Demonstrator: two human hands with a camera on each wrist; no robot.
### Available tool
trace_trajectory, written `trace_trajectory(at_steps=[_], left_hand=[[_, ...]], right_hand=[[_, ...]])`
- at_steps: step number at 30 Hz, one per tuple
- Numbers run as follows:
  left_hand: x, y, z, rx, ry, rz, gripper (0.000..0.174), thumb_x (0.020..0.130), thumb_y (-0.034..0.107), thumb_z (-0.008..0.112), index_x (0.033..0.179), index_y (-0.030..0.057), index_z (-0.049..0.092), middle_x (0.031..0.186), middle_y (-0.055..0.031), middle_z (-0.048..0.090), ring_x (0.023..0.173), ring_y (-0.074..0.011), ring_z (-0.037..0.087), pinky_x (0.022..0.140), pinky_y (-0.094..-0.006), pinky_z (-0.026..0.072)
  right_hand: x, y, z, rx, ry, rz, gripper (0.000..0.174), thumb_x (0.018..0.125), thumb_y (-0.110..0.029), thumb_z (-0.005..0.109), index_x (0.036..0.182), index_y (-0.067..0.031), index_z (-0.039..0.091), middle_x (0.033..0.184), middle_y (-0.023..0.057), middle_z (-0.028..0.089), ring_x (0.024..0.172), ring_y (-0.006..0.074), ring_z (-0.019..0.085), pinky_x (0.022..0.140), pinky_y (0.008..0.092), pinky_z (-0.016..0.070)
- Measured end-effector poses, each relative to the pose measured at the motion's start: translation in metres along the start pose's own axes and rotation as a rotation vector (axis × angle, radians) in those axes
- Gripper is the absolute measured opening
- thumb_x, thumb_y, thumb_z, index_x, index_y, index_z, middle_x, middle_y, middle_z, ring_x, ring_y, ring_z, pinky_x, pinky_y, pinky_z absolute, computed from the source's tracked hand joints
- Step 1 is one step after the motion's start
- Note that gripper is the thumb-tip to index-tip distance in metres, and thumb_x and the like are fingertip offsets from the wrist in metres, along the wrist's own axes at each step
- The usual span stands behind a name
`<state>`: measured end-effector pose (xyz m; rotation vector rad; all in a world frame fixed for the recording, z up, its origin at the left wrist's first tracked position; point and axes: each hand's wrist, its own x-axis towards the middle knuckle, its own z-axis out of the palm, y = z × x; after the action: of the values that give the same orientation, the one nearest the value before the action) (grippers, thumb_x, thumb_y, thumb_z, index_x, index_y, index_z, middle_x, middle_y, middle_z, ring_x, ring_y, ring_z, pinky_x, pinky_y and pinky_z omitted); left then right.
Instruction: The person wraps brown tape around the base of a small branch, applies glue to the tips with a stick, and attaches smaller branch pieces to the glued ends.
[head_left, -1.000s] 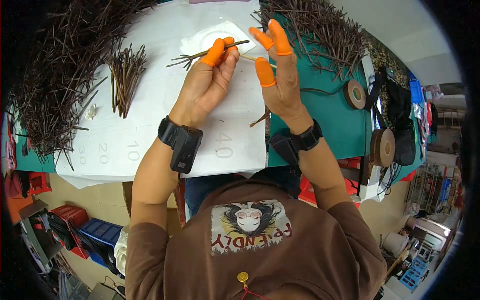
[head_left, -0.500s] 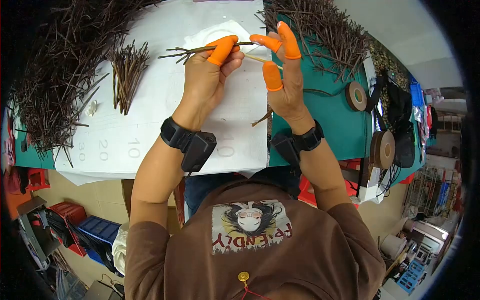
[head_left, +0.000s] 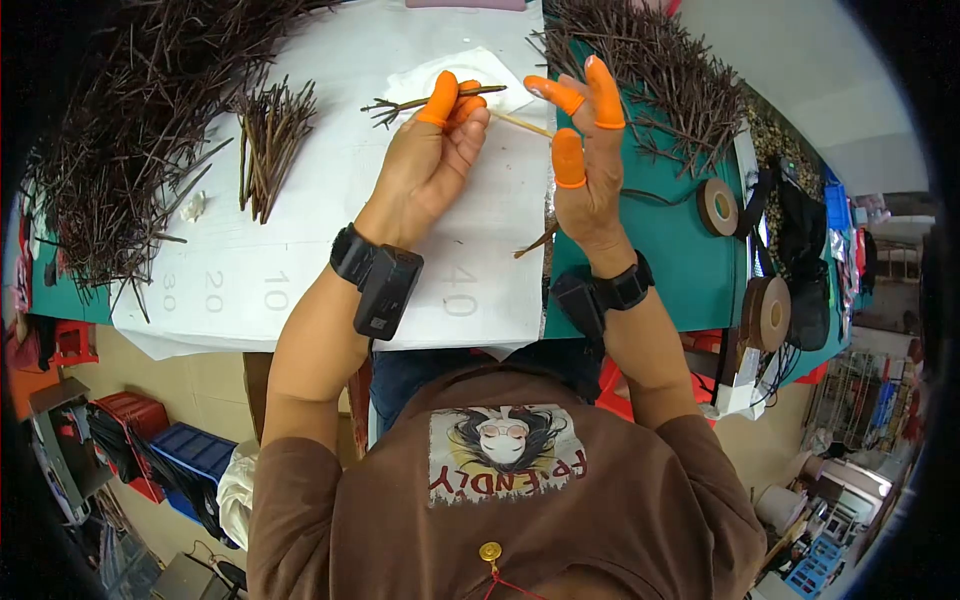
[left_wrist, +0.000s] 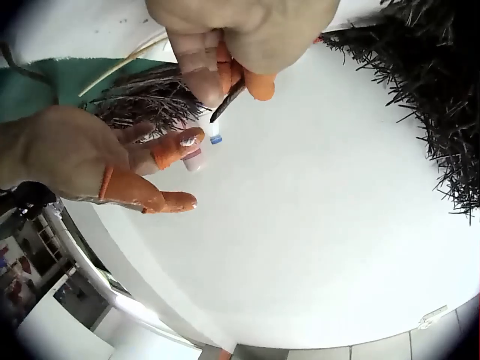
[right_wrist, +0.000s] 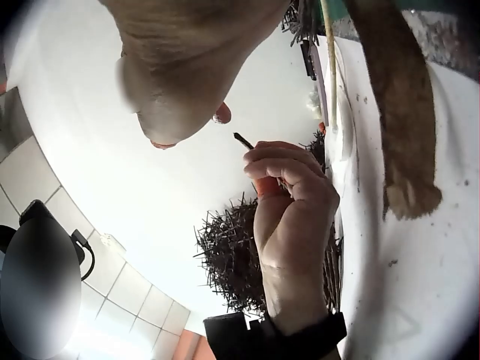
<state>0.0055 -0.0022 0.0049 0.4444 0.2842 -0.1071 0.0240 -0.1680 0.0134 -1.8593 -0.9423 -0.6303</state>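
Observation:
Between orange-capped thumb and fingers, my left hand (head_left: 420, 175) pinches a dark brown twig (head_left: 410, 105). Its forked end points left and its plain end right; in the left wrist view the twig's tip (left_wrist: 228, 103) sticks out past the fingers. My right hand (head_left: 592, 185) is held to the right of that end, its fingers apart and holding nothing. Orange finger cots cover its thumb and two fingers, and a white smear shows on one fingertip (left_wrist: 190, 139). Behind the hands a thin pale stick (head_left: 522, 123) rests by a white sheet (head_left: 408, 82).
A small twig bundle (head_left: 268, 150) lies left of my hands, beside a large twig heap (head_left: 110, 170). Another twig pile (head_left: 670, 80) is at the back right. Brown tape (right_wrist: 397, 112) lies by the right hand; tape rolls (head_left: 717, 207) stand on the green mat (head_left: 670, 265).
Half a second ago a right fingertip was at the twig's plain end; now the right hand is apart from it. Both hands have shifted slightly right in the head view, along with the table.

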Motion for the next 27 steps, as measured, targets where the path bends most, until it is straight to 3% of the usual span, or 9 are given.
trace_trajectory(at_steps=[8,11,14,18,20,21,23,27], left_hand=[[0.001,-0.001,-0.001,-0.045,-0.018,-0.012,0.025,0.087,0.020,0.051,0.092,-0.0037,0.052,0.082,-0.0097,0.057,0.070,-0.0153,0.059,0.060,-0.0205,0.0536],[0.001,-0.002,-0.001,-0.069,-0.026,-0.022,0.024,0.087,0.020,0.051,0.092,-0.0038,0.052,0.082,-0.0101,0.057,0.070,-0.0155,0.059,0.060,-0.0207,0.0538],[0.001,0.000,-0.002,-0.096,-0.039,-0.035,0.024,0.087,0.020,0.051,0.090,-0.0038,0.052,0.081,-0.0101,0.057,0.071,-0.0155,0.059,0.061,-0.0209,0.0542],[0.003,-0.001,-0.003,-0.111,-0.036,-0.059,0.024,0.088,0.022,0.051,0.088,-0.0018,0.053,0.077,-0.0088,0.057,0.069,-0.0142,0.059,0.059,-0.0198,0.0529],[0.000,-0.004,0.002,-0.022,-0.038,-0.006,0.025,0.088,0.026,0.050,0.086,0.0008,0.055,0.073,-0.0069,0.057,0.063,-0.0131,0.057,0.054,-0.0196,0.0499],[-0.005,-0.004,0.003,0.101,-0.070,0.049,0.027,0.088,0.027,0.051,0.088,0.0006,0.055,0.076,-0.0060,0.058,0.064,-0.0112,0.056,0.057,-0.0200,0.0496],[-0.012,0.005,0.012,0.419,-0.012,0.166,0.027,0.087,0.029,0.052,0.084,0.0022,0.055,0.067,-0.0037,0.056,0.055,-0.0109,0.054,0.048,-0.0205,0.0427],[-0.028,0.025,0.011,0.913,0.027,0.447,0.031,0.080,0.030,0.062,0.067,0.0031,0.057,0.057,-0.0018,0.052,0.047,-0.0067,0.046,0.044,-0.0194,0.0366]], right_hand=[[-0.001,0.001,0.006,0.104,-0.004,0.014,0.054,0.090,-0.032,0.043,0.132,-0.0027,0.024,0.112,0.0101,0.056,0.112,0.0226,0.041,0.098,0.0353,0.0234],[0.001,0.000,0.004,0.035,-0.036,-0.052,0.053,0.090,-0.029,0.044,0.132,-0.0020,0.024,0.115,0.0119,0.054,0.113,0.0226,0.041,0.099,0.0356,0.0231],[0.000,0.003,0.003,0.160,0.038,0.004,0.051,0.092,-0.028,0.039,0.132,-0.0027,0.020,0.123,0.0154,0.045,0.113,0.0211,0.044,0.101,0.0360,0.0221],[0.003,-0.003,0.000,0.097,0.075,-0.048,0.051,0.090,-0.024,0.044,0.131,0.0003,0.024,0.120,0.0153,0.048,0.115,0.0233,0.041,0.101,0.0371,0.0234],[0.007,-0.002,-0.005,-0.046,0.106,-0.152,0.050,0.091,-0.023,0.043,0.131,0.0005,0.024,0.119,0.0151,0.049,0.115,0.0236,0.041,0.100,0.0373,0.0238],[0.005,0.001,-0.005,0.094,0.130,-0.044,0.049,0.091,-0.022,0.042,0.131,0.0007,0.024,0.118,0.0154,0.049,0.114,0.0235,0.042,0.100,0.0369,0.0244],[0.002,-0.002,0.001,0.302,0.180,0.101,0.048,0.091,-0.020,0.041,0.131,0.0008,0.025,0.116,0.0157,0.049,0.111,0.0229,0.044,0.099,0.0357,0.0255],[0.004,-0.003,0.002,0.339,0.217,0.123,0.047,0.091,-0.018,0.042,0.131,0.0011,0.025,0.114,0.0155,0.050,0.107,0.0212,0.046,0.097,0.0327,0.0282]])
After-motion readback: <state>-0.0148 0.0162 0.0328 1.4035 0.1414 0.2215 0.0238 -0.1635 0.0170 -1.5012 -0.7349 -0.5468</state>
